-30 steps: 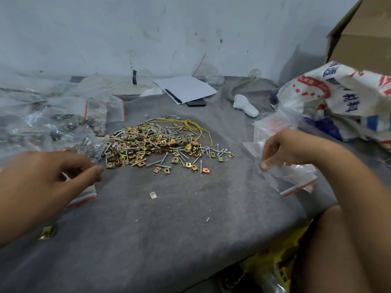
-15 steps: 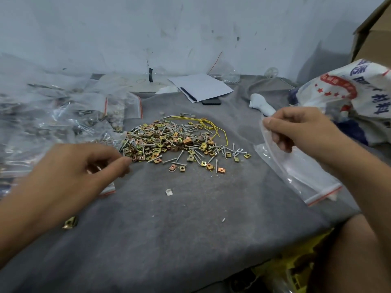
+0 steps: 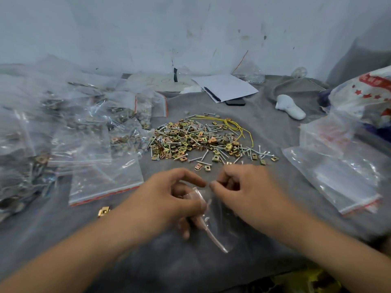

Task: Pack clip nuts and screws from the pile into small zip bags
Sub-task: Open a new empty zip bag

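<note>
Grip: left hand point(image 3: 169, 199), right hand point(image 3: 239, 193) both pinching zip bag point(image 3: 213, 218) | pile point(image 3: 201, 140) beyond

The pile point(image 3: 203, 140) of clip nuts and screws is lying mid-cloth point(image 3: 148, 261). Filled bags point(image 3: 69, 132) are lying to its left, a stack of empty bags point(image 3: 338, 174) to its right. Both hands, left hand point(image 3: 167, 199) and right hand point(image 3: 245, 191), are meeting before the pile, holding a zip bag point(image 3: 213, 220) between them. Papers point(image 3: 226, 86) are lying behind the pile.
</note>
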Demonstrator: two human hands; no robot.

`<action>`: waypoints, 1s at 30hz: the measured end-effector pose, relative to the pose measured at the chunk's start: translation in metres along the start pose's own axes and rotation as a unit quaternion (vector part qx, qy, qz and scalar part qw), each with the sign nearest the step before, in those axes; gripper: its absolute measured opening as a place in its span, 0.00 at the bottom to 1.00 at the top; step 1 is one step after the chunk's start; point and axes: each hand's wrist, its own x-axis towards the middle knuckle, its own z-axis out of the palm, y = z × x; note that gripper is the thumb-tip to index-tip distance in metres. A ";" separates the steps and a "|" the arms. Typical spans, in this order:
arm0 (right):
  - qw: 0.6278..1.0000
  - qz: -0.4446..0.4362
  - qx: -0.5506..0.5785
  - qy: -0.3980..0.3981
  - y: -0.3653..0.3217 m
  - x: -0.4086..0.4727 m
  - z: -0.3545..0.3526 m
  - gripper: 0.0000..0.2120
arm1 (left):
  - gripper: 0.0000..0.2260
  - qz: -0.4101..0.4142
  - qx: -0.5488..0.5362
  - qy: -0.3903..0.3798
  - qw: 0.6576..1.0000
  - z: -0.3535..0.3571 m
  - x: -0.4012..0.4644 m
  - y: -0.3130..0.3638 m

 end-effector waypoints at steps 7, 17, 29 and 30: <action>0.994 -0.103 -0.010 0.016 -0.032 -0.026 0.001 0.18 | 0.13 -0.067 -0.005 0.079 0.995 -0.007 -0.001 0.004; 0.981 -0.184 -0.062 -0.014 -0.040 -0.030 -0.005 0.03 | 0.17 -0.044 -0.018 0.130 0.990 -0.015 -0.003 0.012; 0.985 -0.154 -0.062 -0.032 -0.024 -0.019 -0.001 0.07 | 0.34 -0.054 0.708 0.231 0.665 -0.150 -0.023 0.024; 0.985 -0.156 -0.064 -0.031 -0.022 -0.018 -0.001 0.07 | 0.33 -0.082 0.713 0.206 0.666 -0.158 -0.025 0.022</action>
